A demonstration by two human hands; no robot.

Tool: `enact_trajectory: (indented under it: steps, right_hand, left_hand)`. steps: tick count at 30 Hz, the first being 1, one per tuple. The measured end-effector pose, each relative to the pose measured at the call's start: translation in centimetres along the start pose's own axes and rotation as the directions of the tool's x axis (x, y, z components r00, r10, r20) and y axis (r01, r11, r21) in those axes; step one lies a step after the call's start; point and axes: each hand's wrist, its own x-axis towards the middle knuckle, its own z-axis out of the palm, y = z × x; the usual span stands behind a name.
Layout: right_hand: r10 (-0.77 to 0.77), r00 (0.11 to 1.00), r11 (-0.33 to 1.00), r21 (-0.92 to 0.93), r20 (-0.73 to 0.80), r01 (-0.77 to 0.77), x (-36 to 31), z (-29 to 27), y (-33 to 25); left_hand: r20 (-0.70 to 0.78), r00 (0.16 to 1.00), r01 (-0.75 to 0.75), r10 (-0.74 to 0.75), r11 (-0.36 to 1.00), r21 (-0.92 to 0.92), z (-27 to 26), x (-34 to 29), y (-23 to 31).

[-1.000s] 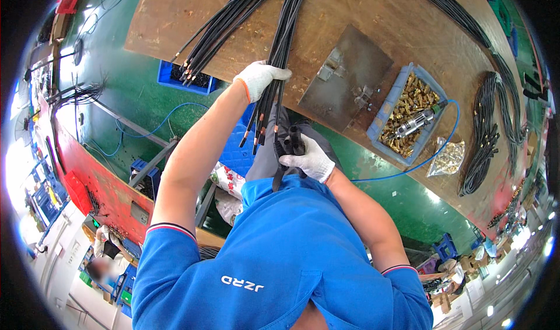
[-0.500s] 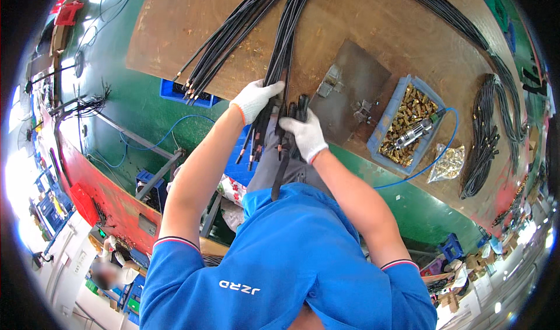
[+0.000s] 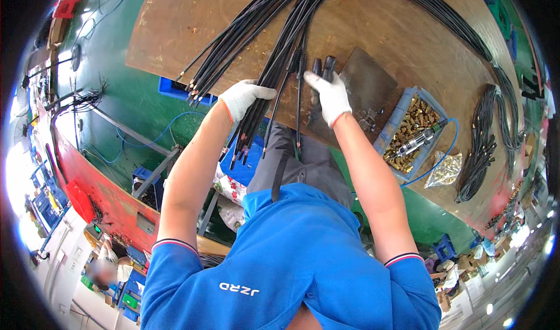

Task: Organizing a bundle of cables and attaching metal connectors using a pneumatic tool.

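Fingers (image 3: 264,92) of the gloved left hand (image 3: 238,99) wrap round a bunch of black cables (image 3: 275,76), their copper-tipped ends hanging past the edge of the brown table (image 3: 175,32), while the gloved right hand (image 3: 331,97) clasps black sleeves (image 3: 330,66) just beside them. Farther right lie a dark metal plate (image 3: 370,76), a blue bin (image 3: 389,126) of brass fittings (image 3: 423,111) under a handheld tool (image 3: 415,142), and a clear bag (image 3: 445,168).

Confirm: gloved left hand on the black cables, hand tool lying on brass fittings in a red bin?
Not quite: the bin is pale blue, not red, as the head view shows. The rest holds: the gloved left hand is on the black cables, and the hand tool lies on brass fittings in that bin.
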Motion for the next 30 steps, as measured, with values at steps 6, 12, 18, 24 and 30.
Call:
enact_trajectory:
  steps: [6,12,18,24,30]
  right_hand:
    - [0.074,0.950,0.996,-0.067,0.302,-0.057,-7.7,-2.5,3.6]
    - [0.114,0.857,0.993,-0.072,0.503,-0.090,-13.1,-5.6,7.1]
    - [0.177,0.781,0.956,-0.294,0.599,0.009,-16.1,-7.6,8.2]
    - [0.228,0.761,0.945,-0.326,0.607,-0.024,-17.7,-8.6,9.2]
    - [0.290,0.750,0.953,-0.252,0.594,-0.169,-18.8,-8.1,7.9]
  left_hand:
    - [0.119,0.992,0.060,-0.044,0.988,-0.141,1.0,0.4,-0.4]
    - [0.041,0.999,0.000,0.004,0.995,-0.102,3.5,-0.1,-0.5]
    - [-0.015,0.996,-0.088,0.087,0.983,-0.162,5.4,0.0,-1.6]
    - [-0.042,0.992,-0.124,0.118,0.979,-0.163,6.9,0.7,-2.1]
    - [-0.058,0.989,-0.145,0.138,0.980,-0.137,7.2,0.8,-2.4]
